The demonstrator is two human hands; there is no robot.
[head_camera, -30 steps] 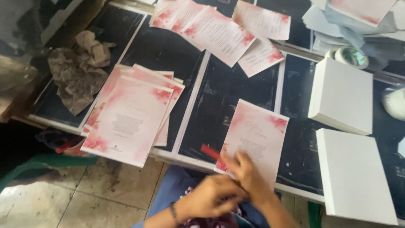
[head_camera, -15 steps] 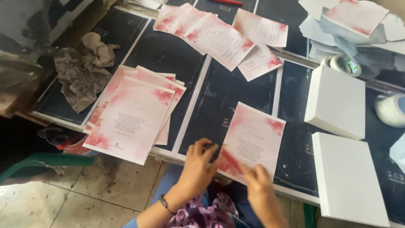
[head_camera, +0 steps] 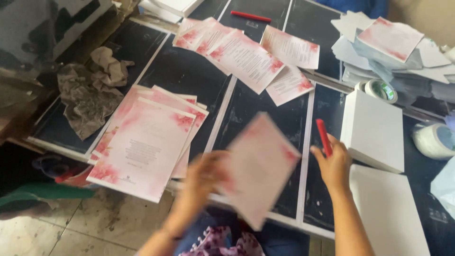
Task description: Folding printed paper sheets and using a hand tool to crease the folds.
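The left hand is raised over the near edge of the dark bench, its fingers closed on the left side of a pink floral card that is tilted, lifted off the surface and blurred. The right hand sits just right of that card, fingers curled around a red pen whose upper end sticks up and away from the palm. To the left of the held card lies a stack of pink cards, fanned a little and overhanging the near edge of the bench. Further left, crumpled grey-brown paper rests on the dark surface. At the far middle, several more printed cards lie spread and overlapping, and a second red pen lies beyond them. Right of the right hand, a white box lies flat, with another white box nearer and slightly to its right. A roll of tape lies just beyond the first box, and a second, wider tape roll is at the right edge. At the far right, a heap of pale envelopes carries one pink card on top. Patterned fabric shows below the bench between the arms.
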